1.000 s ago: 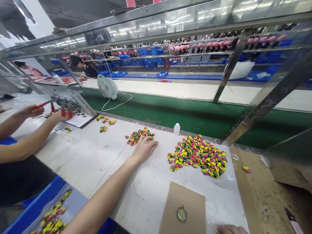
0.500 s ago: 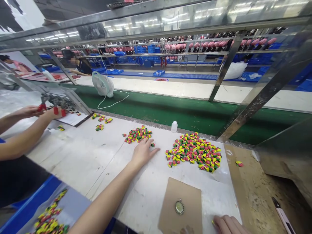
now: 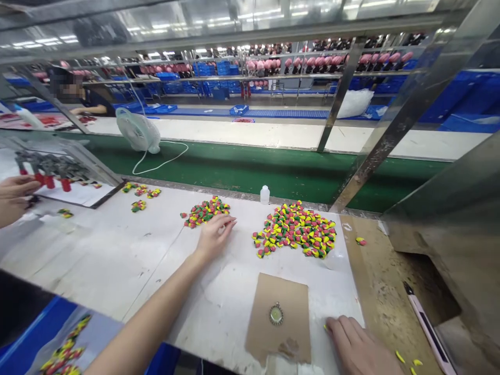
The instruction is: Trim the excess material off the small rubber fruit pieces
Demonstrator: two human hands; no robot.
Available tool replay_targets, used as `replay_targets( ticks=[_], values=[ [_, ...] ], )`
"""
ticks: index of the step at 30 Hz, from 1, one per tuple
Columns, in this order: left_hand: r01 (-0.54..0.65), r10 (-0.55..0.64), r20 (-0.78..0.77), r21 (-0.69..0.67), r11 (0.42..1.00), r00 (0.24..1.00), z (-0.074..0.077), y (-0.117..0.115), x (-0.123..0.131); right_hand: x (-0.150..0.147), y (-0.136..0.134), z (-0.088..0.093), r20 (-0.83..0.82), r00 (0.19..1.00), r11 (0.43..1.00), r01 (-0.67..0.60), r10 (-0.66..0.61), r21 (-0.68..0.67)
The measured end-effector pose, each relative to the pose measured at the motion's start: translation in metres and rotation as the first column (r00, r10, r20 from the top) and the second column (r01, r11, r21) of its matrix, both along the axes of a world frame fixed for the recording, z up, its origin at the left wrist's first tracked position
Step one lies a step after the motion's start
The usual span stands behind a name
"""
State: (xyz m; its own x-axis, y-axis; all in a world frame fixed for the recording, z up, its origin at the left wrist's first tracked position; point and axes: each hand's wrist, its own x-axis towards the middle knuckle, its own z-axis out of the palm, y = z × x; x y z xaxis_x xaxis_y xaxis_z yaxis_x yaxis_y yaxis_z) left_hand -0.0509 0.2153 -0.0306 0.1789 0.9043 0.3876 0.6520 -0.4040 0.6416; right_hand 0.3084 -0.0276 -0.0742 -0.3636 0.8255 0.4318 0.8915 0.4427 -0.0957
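Observation:
My left hand is pinched, thumb against forefinger, just above the table beside a small pile of red, yellow and green pieces. What sits between its fingertips is too small to make out. My right hand rests low on the right, fingers curled together, with a tip of a small yellow piece showing at the fingertips. Between the hands a round metal pendant with a scalloped rim lies on a brown cardboard square. Behind it spreads a larger pile of the same coloured pieces.
A white bottle stands at the table's back edge. To the right are a pink-handled cutter and loose yellow bits. A co-worker's hand is at far left by a rack of red-tipped clamps. A fan stands behind.
My left thumb and forefinger have closed together, and the single piece beneath them no longer shows on the table. More of my right hand is visible as the view shifted right.

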Motion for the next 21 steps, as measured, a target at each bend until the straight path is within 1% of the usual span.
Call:
replay_targets(
  ticks=[1, 2, 3, 4, 5, 6, 7, 8, 9, 10, 11, 12, 13, 14, 16, 19, 21],
  values=[
    [-0.002, 0.003, 0.054, -0.022, 1.0, 0.999, 0.001, -0.012, 0.001, -0.004, -0.002, 0.002, -0.06, 0.997, 0.998, 0.05, -0.052, -0.033],
    [-0.002, 0.008, 0.107, -0.052, 0.999, 0.994, 0.001, -0.027, 0.002, -0.009, -0.006, 0.006, -0.144, 0.984, 0.991, 0.087, -0.102, -0.103],
    [0.0, 0.015, 0.158, -0.089, 0.996, 0.987, 0.002, -0.045, 0.003, -0.015, -0.01, 0.013, -0.261, 0.953, 0.971, 0.099, -0.155, -0.216],
    [0.005, 0.021, 0.205, -0.128, 0.992, 0.978, 0.003, -0.064, 0.005, -0.023, -0.014, 0.022, -0.407, 0.885, 0.932, 0.075, -0.226, -0.355],
    [0.016, 0.025, 0.25, -0.162, 0.987, 0.968, 0.004, -0.085, 0.008, -0.032, -0.018, 0.033, -0.587, 0.733, 0.858, -0.009, -0.344, -0.514],
    [0.037, 0.021, 0.278, -0.199, 0.979, 0.96, 0.008, -0.107, 0.011, -0.043, -0.021, 0.044, -0.703, 0.527, 0.758, -0.16, -0.477, -0.633],
    [0.057, 0.013, 0.293, -0.229, 0.972, 0.956, 0.012, -0.128, 0.015, -0.054, -0.022, 0.054, -0.731, 0.311, 0.642, -0.349, -0.608, -0.683],
    [0.078, 0.002, 0.308, -0.248, 0.966, 0.951, 0.018, -0.147, 0.021, -0.066, -0.022, 0.063, -0.695, 0.125, 0.542, -0.535, -0.708, -0.649],
    [0.138, -0.06, 0.317, -0.228, 0.964, 0.946, 0.024, -0.164, 0.027, -0.078, -0.022, 0.069, -0.639, -0.015, 0.475, -0.682, -0.769, -0.556],
    [0.243, -0.168, 0.347, -0.188, 0.952, 0.923, 0.03, -0.177, 0.036, -0.088, -0.02, 0.074, -0.584, -0.109, 0.432, -0.782, -0.804, -0.45],
    [0.374, -0.295, 0.404, -0.132, 0.918, 0.866, 0.035, -0.187, 0.045, -0.097, -0.019, 0.076, -0.541, -0.165, 0.403, -0.843, -0.824, -0.357],
    [0.463, -0.378, 0.455, -0.086, 0.882, 0.806, 0.038, -0.194, 0.053, -0.103, -0.018, 0.077, -0.515, -0.194, 0.386, -0.873, -0.835, -0.297],
    [0.518, -0.43, 0.496, -0.047, 0.854, 0.754, 0.039, -0.198, 0.062, -0.108, -0.018, 0.077, -0.501, -0.202, 0.375, -0.886, -0.841, -0.273],
    [0.548, -0.453, 0.531, -0.026, 0.836, 0.716, 0.039, -0.2, 0.068, -0.111, -0.018, 0.076, -0.5, -0.195, 0.367, -0.889, -0.844, -0.273],
    [0.557, -0.444, 0.572, -0.027, 0.83, 0.69, 0.035, -0.2, 0.075, -0.113, -0.017, 0.076, -0.516, -0.154, 0.36, -0.873, -0.843, -0.329],
    [0.577, -0.444, 0.596, -0.039, 0.816, 0.669, 0.029, -0.199, 0.073, -0.113, -0.017, 0.08, -0.55, -0.076, 0.368, -0.817, -0.832, -0.444],
    [0.591, -0.458, 0.599, -0.033, 0.806, 0.658, 0.026, -0.2, 0.07, -0.115, -0.017, 0.084, -0.541, -0.073, 0.389, -0.775, -0.838, -0.498]
  ],
)
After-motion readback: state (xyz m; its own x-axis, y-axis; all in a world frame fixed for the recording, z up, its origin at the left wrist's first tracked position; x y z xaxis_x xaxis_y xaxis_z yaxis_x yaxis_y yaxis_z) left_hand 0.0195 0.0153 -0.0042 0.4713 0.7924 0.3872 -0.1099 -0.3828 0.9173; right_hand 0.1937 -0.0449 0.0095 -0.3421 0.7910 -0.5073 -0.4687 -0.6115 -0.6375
